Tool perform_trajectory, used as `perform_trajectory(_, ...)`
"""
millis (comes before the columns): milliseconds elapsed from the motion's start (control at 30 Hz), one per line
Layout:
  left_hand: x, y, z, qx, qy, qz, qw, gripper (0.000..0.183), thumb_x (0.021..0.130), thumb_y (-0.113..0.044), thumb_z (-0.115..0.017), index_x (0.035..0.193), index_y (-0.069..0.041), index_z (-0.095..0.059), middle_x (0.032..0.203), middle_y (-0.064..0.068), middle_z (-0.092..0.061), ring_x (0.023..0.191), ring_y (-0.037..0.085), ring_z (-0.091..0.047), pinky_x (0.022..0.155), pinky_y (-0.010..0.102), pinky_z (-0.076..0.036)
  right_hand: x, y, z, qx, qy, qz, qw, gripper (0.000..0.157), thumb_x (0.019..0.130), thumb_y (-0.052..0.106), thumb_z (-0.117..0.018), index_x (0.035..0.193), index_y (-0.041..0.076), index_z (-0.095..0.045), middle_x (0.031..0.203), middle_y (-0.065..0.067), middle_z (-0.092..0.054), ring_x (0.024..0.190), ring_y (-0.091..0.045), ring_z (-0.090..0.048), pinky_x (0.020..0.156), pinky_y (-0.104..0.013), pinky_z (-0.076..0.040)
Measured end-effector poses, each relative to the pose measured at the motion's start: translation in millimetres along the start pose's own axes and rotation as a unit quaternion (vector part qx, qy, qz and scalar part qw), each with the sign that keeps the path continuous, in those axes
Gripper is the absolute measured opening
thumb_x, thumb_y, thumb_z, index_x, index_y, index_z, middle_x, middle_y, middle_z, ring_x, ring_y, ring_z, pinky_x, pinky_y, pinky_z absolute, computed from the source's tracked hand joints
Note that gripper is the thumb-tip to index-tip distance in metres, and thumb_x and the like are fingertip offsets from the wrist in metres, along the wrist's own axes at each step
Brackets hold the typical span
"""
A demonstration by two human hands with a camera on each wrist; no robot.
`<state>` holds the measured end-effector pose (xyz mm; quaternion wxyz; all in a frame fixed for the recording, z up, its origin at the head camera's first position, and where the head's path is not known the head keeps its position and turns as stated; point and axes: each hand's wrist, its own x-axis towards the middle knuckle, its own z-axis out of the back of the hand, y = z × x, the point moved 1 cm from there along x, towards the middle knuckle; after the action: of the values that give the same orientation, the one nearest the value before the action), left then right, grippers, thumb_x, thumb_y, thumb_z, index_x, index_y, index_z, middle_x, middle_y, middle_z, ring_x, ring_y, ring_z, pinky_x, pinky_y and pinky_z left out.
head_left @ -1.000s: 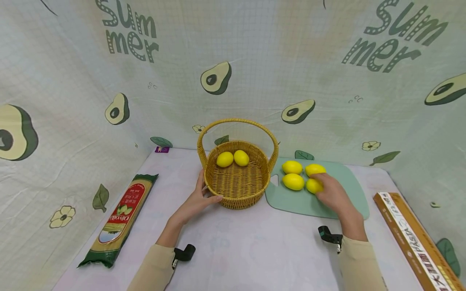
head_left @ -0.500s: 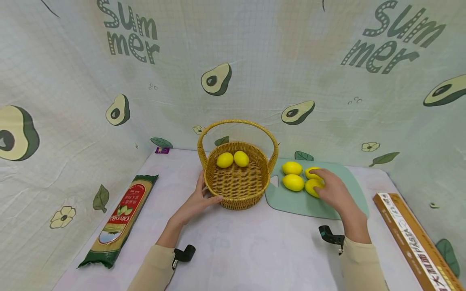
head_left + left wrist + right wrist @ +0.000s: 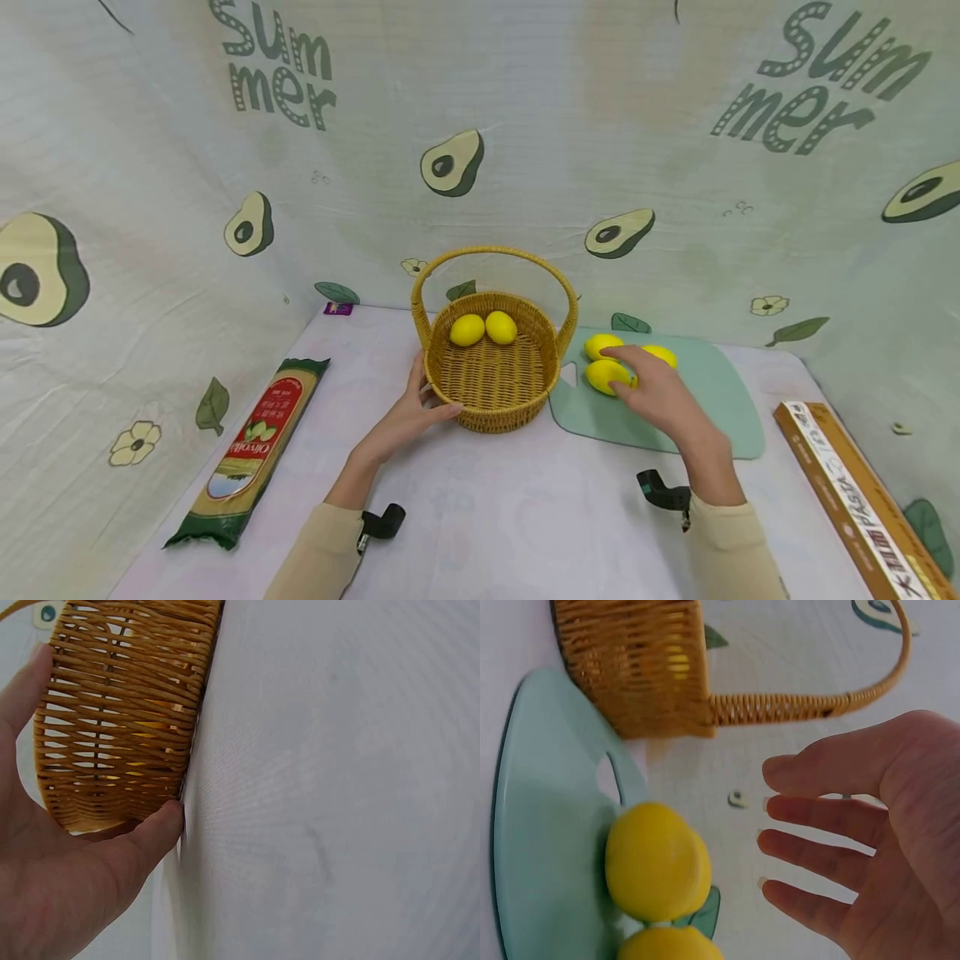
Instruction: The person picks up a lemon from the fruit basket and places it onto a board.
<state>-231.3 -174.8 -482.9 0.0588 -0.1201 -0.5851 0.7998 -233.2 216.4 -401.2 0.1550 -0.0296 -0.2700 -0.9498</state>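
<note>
Nearest on the white bench (image 3: pixel 487 517) lie a long green-and-gold plastic bag (image 3: pixel 251 454) with a red label, on the left, and a long brown-and-white cardboard box (image 3: pixel 855 500), on the right. Next come the two hands. The left hand (image 3: pixel 405 421) holds the side of a round golden-brown woven basket (image 3: pixel 498 418), thumb at the front, fingers round the left. The right hand (image 3: pixel 660 400) grips nothing; its fingers are spread over a flat pale green board (image 3: pixel 723 400), near a bright yellow oval lemon (image 3: pixel 607 377) but with a gap. That lemon looks smooth, firm and light, so it could slip or roll; the fat middle, thumb on one side and fingers on the other, seems best to hold. Behind it sits a second yellow lemon (image 3: pixel 602 344), and a third yellow lemon (image 3: pixel 663 356) is partly hidden by the hand. Two more yellow lemons (image 3: pixel 467 331) sit together at the back inside the basket. The basket looks light and a bit bendy; its tall handle (image 3: pixel 491 250) seems a good place to lift it.
</note>
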Motion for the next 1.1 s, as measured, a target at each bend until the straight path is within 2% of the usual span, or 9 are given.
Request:
perform_trajectory(100, -1.2, -4.6, 0.7, -0.003, 0.006, 0.014, 0.9999, 0.122, 0.083, -0.045, -0.078, 0.154, -0.042, 0.02, 0.169, 0.004, 0.003, 0.155, 0.034, -0.012, 0.122, 0.059, -0.018, 4.0, 9.6, -4.1, 0.004, 0.002, 0.023, 1.0, 0.046, 0.094, 0.008, -0.062, 0.14, 0.007, -0.055, 0.144, -0.016, -0.055, 0.136, -0.041, -0.046, 0.111, -0.061, -0.037)
perform_trajectory(300, -12.5, -26.9, 1.6, -0.005, 0.022, 0.025, 0.9994, 0.122, 0.086, -0.039, -0.077, 0.157, -0.031, 0.021, 0.169, 0.009, 0.004, 0.155, 0.037, -0.01, 0.122, 0.059, -0.018, 13.7, 29.7, -13.3, 0.0, 0.008, 0.067, 0.998, 0.046, 0.094, 0.012, -0.064, 0.139, 0.009, -0.057, 0.139, -0.01, -0.06, 0.13, -0.034, -0.054, 0.105, -0.055, -0.045)
perform_trajectory(500, -17.4, -35.3, 1.6, -0.011, 0.026, 0.022, 0.9994, 0.121, 0.086, -0.039, -0.077, 0.156, -0.033, 0.021, 0.169, 0.008, 0.005, 0.155, 0.036, -0.01, 0.122, 0.058, -0.018, 26.3, 48.0, -22.3, 0.006, 0.018, 0.09, 0.996, 0.046, 0.093, 0.012, -0.066, 0.138, 0.009, -0.058, 0.14, -0.01, -0.059, 0.13, -0.033, -0.055, 0.104, -0.053, -0.047)
perform_trajectory(700, -15.9, -32.7, 2.9, -0.017, 0.025, 0.019, 0.9994, 0.122, 0.085, -0.04, -0.078, 0.156, -0.034, 0.021, 0.168, 0.008, 0.006, 0.155, 0.037, -0.009, 0.122, 0.058, -0.018, 47.2, 63.5, -32.9, 0.009, 0.036, 0.103, 0.994, 0.048, 0.093, 0.013, -0.067, 0.139, 0.011, -0.057, 0.144, -0.012, -0.056, 0.139, -0.038, -0.045, 0.111, -0.056, -0.04)
perform_trajectory(900, -11.1, -26.2, 3.0, -0.016, 0.024, 0.022, 0.9993, 0.123, 0.085, -0.04, -0.079, 0.156, -0.034, 0.022, 0.168, 0.007, 0.007, 0.155, 0.037, -0.009, 0.122, 0.058, -0.018, 67.5, 75.1, -43.8, -0.008, 0.06, 0.107, 0.992, 0.05, 0.092, 0.015, -0.066, 0.141, 0.012, -0.055, 0.146, -0.012, -0.053, 0.136, -0.036, -0.048, 0.109, -0.055, -0.043)
perform_trajectory(1100, 0.1, -4.0, -0.1, -0.024, 0.003, 0.001, 0.9997, 0.121, 0.082, -0.045, -0.08, 0.152, -0.048, 0.018, 0.169, 0.002, 0.002, 0.155, 0.035, -0.013, 0.122, 0.058, -0.02, 81.4, 81.9, -51.7, -0.002, 0.084, 0.092, 0.992, 0.053, 0.093, 0.015, -0.065, 0.144, 0.01, -0.052, 0.148, -0.013, -0.05, 0.137, -0.035, -0.047, 0.11, -0.053, -0.043)
